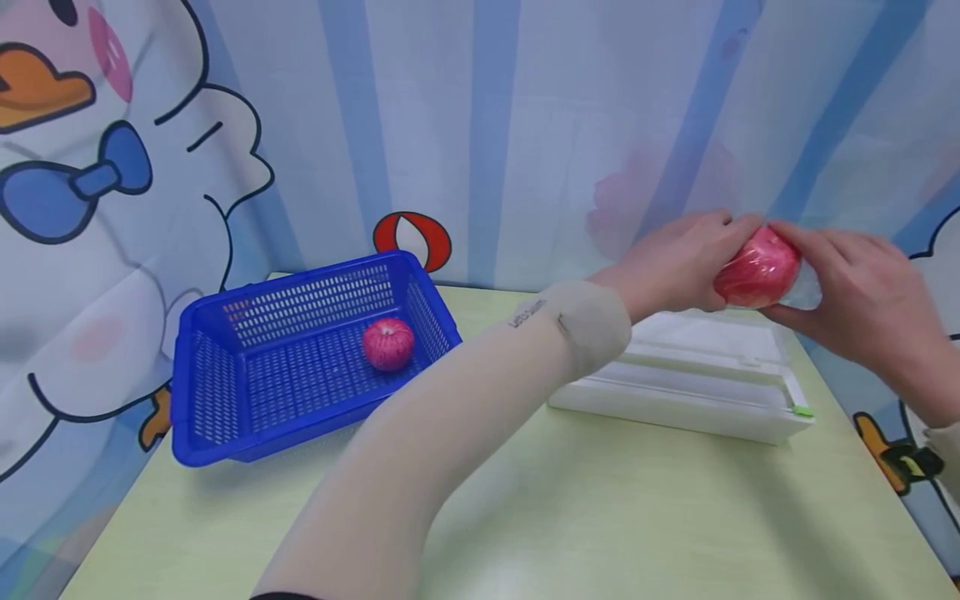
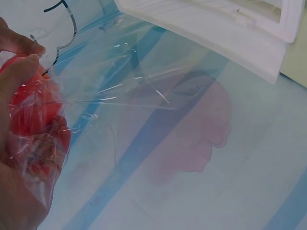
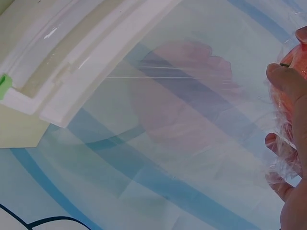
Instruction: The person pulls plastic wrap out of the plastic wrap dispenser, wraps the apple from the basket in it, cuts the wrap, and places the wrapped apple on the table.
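Observation:
A red apple in clear cling film is held up between both hands, over the far side of the white cling film dispenser. My left hand grips it from the left, fingers curled on its top and side. From the other side, my right hand holds it between thumb and fingers. In the left wrist view, creased cling film stretches away from the apple. Bunched film lies among the fingers in the right wrist view, where the apple's stem shows.
A blue plastic basket stands at the left of the pale table, with another red apple inside. The dispenser carries a green tab at its right end. A printed curtain hangs behind the table.

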Demonstrator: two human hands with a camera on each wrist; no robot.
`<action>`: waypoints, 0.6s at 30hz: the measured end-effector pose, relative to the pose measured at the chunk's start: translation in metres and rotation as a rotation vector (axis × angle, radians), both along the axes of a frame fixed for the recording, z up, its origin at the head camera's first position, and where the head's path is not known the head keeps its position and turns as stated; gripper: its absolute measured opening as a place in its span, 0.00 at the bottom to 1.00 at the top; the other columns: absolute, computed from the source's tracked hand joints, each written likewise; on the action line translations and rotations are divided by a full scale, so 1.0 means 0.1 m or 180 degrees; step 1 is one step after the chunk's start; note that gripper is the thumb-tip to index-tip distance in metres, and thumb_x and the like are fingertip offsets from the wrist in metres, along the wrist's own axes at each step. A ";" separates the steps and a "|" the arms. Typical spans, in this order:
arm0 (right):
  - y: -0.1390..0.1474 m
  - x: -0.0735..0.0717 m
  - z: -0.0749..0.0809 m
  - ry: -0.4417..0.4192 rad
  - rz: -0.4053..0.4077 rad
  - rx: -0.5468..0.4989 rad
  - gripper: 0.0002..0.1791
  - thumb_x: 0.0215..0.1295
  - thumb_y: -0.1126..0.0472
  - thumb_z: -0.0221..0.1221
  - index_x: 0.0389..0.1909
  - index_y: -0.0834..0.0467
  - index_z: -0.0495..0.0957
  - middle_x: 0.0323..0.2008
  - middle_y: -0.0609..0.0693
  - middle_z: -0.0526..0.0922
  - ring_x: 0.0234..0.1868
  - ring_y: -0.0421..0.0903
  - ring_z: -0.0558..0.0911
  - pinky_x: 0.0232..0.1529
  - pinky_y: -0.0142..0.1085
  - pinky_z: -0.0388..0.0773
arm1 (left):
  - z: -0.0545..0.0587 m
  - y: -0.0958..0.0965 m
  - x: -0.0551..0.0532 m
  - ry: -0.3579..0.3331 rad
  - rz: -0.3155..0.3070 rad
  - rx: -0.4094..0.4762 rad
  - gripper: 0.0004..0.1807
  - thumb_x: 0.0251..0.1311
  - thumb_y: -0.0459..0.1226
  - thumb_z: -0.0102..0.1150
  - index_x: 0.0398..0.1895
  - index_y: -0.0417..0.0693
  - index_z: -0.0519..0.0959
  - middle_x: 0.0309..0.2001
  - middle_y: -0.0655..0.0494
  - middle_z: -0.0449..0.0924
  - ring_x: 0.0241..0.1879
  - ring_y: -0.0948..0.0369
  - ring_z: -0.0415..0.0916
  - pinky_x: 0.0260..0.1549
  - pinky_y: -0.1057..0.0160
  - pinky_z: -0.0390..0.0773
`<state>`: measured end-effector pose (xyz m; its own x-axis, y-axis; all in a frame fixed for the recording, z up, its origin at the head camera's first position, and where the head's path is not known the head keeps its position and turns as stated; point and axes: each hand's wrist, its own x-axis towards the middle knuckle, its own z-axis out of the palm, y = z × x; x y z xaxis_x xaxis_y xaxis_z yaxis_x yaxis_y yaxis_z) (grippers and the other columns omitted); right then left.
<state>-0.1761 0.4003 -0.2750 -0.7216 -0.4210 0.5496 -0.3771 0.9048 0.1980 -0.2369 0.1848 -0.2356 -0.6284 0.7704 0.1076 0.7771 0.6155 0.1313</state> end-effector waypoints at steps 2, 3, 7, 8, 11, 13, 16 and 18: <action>0.00 0.00 0.02 -0.0018 -0.0027 -0.0006 0.66 0.26 0.71 0.88 0.75 0.63 0.68 0.60 0.74 0.78 0.57 0.75 0.78 0.62 0.73 0.73 | 0.02 0.00 0.00 0.0018 -0.0007 -0.0002 0.52 0.62 0.53 0.76 0.84 0.60 0.55 0.72 0.62 0.69 0.69 0.67 0.68 0.61 0.73 0.73; 0.00 0.01 0.03 -0.0018 -0.0037 -0.0003 0.66 0.26 0.71 0.88 0.75 0.63 0.68 0.61 0.74 0.78 0.57 0.75 0.78 0.62 0.73 0.73 | 0.04 0.01 0.01 0.0018 -0.0008 -0.0007 0.52 0.62 0.53 0.75 0.85 0.60 0.55 0.72 0.62 0.69 0.69 0.67 0.68 0.61 0.73 0.73; 0.00 0.02 0.08 -0.0013 -0.0078 0.0014 0.66 0.28 0.72 0.88 0.76 0.63 0.66 0.61 0.74 0.77 0.58 0.75 0.77 0.62 0.72 0.74 | 0.09 0.00 0.03 0.0021 -0.0009 -0.0016 0.53 0.62 0.53 0.76 0.85 0.60 0.54 0.72 0.63 0.69 0.70 0.68 0.66 0.61 0.74 0.72; 0.00 0.03 0.09 -0.0020 -0.0094 0.0018 0.67 0.28 0.72 0.88 0.77 0.63 0.66 0.61 0.75 0.77 0.58 0.75 0.77 0.62 0.72 0.74 | 0.11 0.00 0.03 0.0024 -0.0016 -0.0010 0.53 0.62 0.53 0.76 0.85 0.60 0.55 0.72 0.63 0.69 0.70 0.68 0.66 0.61 0.74 0.72; 0.00 0.05 0.12 -0.0052 -0.0161 0.0039 0.68 0.29 0.73 0.87 0.78 0.62 0.64 0.62 0.74 0.76 0.59 0.75 0.76 0.62 0.72 0.73 | 0.15 -0.01 0.06 0.0055 -0.0044 -0.0017 0.53 0.62 0.53 0.76 0.85 0.59 0.55 0.72 0.63 0.69 0.70 0.68 0.66 0.62 0.74 0.71; -0.01 0.07 0.15 -0.0062 -0.0202 0.0052 0.68 0.30 0.73 0.87 0.79 0.61 0.63 0.62 0.74 0.75 0.60 0.75 0.76 0.63 0.72 0.73 | 0.17 -0.01 0.08 0.0073 -0.0063 -0.0019 0.53 0.62 0.53 0.75 0.85 0.59 0.55 0.72 0.63 0.70 0.70 0.68 0.67 0.62 0.74 0.71; -0.01 0.08 0.18 -0.0017 -0.0246 0.0082 0.68 0.31 0.72 0.87 0.80 0.60 0.62 0.61 0.74 0.76 0.59 0.75 0.76 0.63 0.72 0.73 | 0.21 -0.02 0.10 0.0084 -0.0068 -0.0026 0.52 0.63 0.52 0.75 0.84 0.59 0.55 0.72 0.63 0.70 0.69 0.68 0.67 0.62 0.74 0.71; -0.02 0.08 0.19 0.0034 -0.0239 0.0092 0.68 0.31 0.72 0.87 0.80 0.60 0.62 0.61 0.74 0.76 0.59 0.75 0.76 0.62 0.71 0.74 | 0.24 -0.03 0.11 0.0087 -0.0063 -0.0018 0.51 0.62 0.52 0.75 0.84 0.60 0.56 0.72 0.63 0.70 0.69 0.68 0.67 0.61 0.74 0.72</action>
